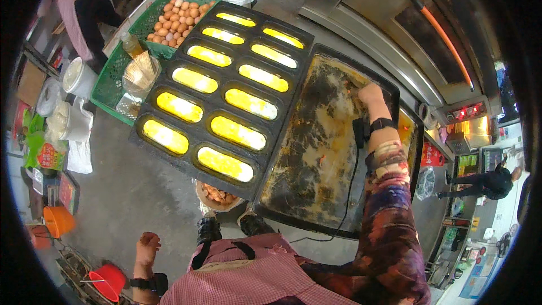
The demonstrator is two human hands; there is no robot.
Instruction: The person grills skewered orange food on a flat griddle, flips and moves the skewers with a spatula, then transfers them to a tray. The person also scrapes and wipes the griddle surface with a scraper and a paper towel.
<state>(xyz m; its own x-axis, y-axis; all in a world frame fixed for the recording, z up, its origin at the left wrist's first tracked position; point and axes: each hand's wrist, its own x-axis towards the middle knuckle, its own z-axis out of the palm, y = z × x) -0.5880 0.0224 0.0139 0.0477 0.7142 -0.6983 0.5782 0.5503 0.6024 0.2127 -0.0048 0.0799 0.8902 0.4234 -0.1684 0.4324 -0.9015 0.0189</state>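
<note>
Right hand [371, 95]: arm extended, fingers bent, at stained tray [316, 135], right of centre; grasp cannot be told. Left hand [149, 242]: lower left, loosely curled, visibly unladen. Adjacent: yellow-filled mould pan [227, 82], upper centre; eggs [178, 20], upper left; black cable [351, 189] crossing tray.

At two o'clock, the right grip [371, 95] hides its own fingertips, so whatever it holds is unclear. Toward seven, the mould tray [217, 100] partly covers a bowl [226, 208]. At ten, the edge crops a person [72, 18].
</note>
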